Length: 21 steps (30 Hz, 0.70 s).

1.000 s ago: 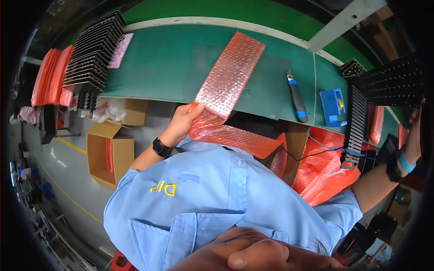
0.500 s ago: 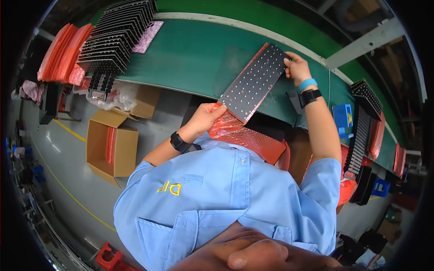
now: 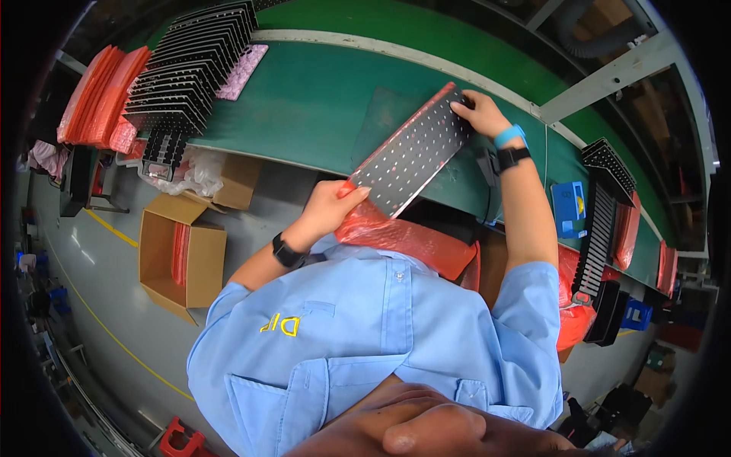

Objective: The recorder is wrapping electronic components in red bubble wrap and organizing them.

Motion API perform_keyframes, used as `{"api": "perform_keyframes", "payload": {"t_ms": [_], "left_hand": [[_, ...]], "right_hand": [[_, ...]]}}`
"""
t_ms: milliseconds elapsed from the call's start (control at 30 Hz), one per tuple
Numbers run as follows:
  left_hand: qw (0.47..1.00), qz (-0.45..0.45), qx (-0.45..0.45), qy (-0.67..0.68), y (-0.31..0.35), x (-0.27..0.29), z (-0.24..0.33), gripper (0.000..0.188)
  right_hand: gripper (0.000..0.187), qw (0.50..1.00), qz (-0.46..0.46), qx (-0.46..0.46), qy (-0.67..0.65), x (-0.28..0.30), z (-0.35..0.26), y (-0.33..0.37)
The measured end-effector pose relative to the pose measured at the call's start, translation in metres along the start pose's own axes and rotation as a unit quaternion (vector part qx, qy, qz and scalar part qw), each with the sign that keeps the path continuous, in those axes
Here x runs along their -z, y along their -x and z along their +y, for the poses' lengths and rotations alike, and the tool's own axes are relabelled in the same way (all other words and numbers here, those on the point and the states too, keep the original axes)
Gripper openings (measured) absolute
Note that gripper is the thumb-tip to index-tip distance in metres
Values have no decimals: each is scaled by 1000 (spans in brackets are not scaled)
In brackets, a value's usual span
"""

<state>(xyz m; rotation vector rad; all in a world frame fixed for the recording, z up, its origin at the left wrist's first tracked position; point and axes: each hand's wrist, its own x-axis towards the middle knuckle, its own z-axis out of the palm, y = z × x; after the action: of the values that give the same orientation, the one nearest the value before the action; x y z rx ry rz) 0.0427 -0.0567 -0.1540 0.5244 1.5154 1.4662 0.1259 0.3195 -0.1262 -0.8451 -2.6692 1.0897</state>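
Observation:
A long black panel [image 3: 415, 152] dotted with rows of small light spots is held slanting above the table's near edge. My left hand [image 3: 329, 209] is closed on its near left corner, thumb on top, together with red bubble wrap [image 3: 373, 225]. That wrap hangs from the panel's near end and spreads across in front of my body. At the far right corner, my right hand [image 3: 481, 116] pinches the panel, with the thumb on its upper face. Red also shows along the panel's far left edge. The fingers beneath the panel are hidden.
On the green table [image 3: 304, 99] at left stand a row of black perforated panels [image 3: 190, 68] and red bubble-wrap bags [image 3: 95, 95]. An open carton [image 3: 202, 259] is on the floor. Right of me are a blue bin [image 3: 567, 206] and a black slotted rack [image 3: 594, 244].
The panel has tilted, and its far end has come slightly left with my right hand. My left hand keeps its grip at the near corner.

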Motion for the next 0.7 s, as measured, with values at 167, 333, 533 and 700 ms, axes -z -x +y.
{"api": "perform_keyframes", "payload": {"t_ms": [167, 333, 533, 700], "left_hand": [[888, 101, -265, -362, 39, 30, 51, 18], [816, 108, -334, -459, 38, 29, 59, 21], [800, 98, -310, -504, 34, 33, 59, 24], [802, 88, -283, -520, 31, 32, 65, 24]], "right_hand": [[44, 977, 18, 138, -162, 25, -38, 103], [43, 985, 104, 110, -87, -20, -4, 151], [41, 988, 83, 73, -109, -24, -4, 154], [63, 981, 136, 87, -106, -25, -21, 157]]}}
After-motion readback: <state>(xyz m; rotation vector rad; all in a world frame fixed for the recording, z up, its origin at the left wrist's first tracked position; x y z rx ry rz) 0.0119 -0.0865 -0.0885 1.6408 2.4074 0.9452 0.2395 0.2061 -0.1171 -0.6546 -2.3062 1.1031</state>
